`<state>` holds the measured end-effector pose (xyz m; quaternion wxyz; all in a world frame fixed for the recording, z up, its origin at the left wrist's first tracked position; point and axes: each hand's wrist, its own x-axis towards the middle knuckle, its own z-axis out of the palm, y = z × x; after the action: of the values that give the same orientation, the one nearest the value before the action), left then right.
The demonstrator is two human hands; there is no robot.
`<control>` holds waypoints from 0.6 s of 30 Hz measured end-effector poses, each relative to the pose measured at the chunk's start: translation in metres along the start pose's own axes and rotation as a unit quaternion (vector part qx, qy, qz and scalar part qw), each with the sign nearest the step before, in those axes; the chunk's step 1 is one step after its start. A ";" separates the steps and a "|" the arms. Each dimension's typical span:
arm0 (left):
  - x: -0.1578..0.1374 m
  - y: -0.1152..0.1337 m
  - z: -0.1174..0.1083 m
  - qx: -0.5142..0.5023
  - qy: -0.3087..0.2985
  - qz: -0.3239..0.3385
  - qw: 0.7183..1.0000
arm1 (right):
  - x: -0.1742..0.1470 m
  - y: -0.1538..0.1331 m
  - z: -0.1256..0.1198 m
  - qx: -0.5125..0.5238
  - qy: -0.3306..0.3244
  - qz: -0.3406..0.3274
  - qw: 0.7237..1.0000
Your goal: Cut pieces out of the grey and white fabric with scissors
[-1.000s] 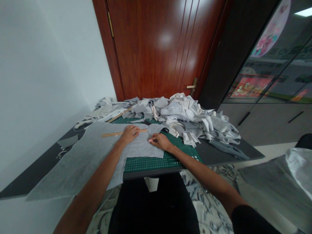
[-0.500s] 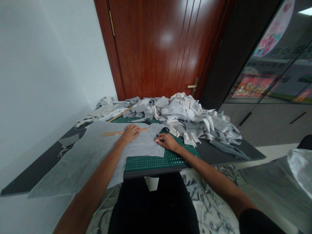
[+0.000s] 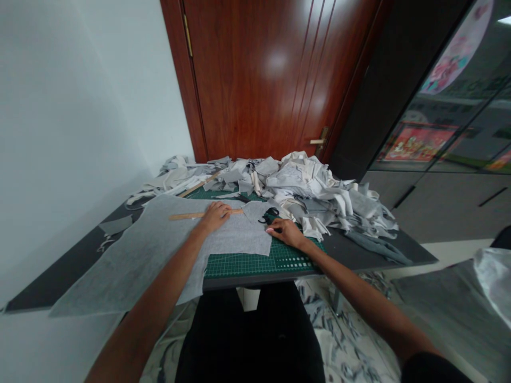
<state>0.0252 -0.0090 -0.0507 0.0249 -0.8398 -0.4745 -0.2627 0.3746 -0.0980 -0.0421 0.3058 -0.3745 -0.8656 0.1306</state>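
Note:
A large piece of grey fabric (image 3: 159,266) lies over the table and part of a green cutting mat (image 3: 239,266). Across the fabric lies a wooden ruler (image 3: 186,216); my left hand (image 3: 216,215) is closed over its right part and holds it down. My right hand (image 3: 288,233) is over the mat, just off the fabric's right edge, with its fingers pinched on a small pink piece, perhaps chalk (image 3: 270,229). Right above those fingers are the black handles of scissors (image 3: 271,213); fabric covers part of them.
Heaped grey and white fabric scraps (image 3: 299,175) line the back of the dark table (image 3: 351,255). Another wooden strip (image 3: 199,184) lies at the back left. Beyond stands a wooden door (image 3: 255,80), with a white wall (image 3: 99,96) on the left. More scraps (image 3: 351,340) cover the floor.
My right hand has moved a little right, off the fabric's edge, with the pink piece. The left hand stays on the ruler. The view has shifted slightly.

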 end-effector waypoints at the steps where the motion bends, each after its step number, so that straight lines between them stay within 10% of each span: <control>1: 0.000 0.000 0.000 -0.001 0.000 -0.001 1.000 | -0.002 0.001 -0.002 -0.001 0.001 0.001 1.000; 18: -0.007 -0.010 -0.035 -0.020 -0.062 -0.021 0.998 | -0.026 -0.001 -0.015 0.039 0.072 0.038 0.996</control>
<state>-0.0004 -0.0196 -0.0259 -0.0267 -0.8448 -0.4871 -0.2200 0.3971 -0.1180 -0.0414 0.3761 -0.4034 -0.8208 0.1485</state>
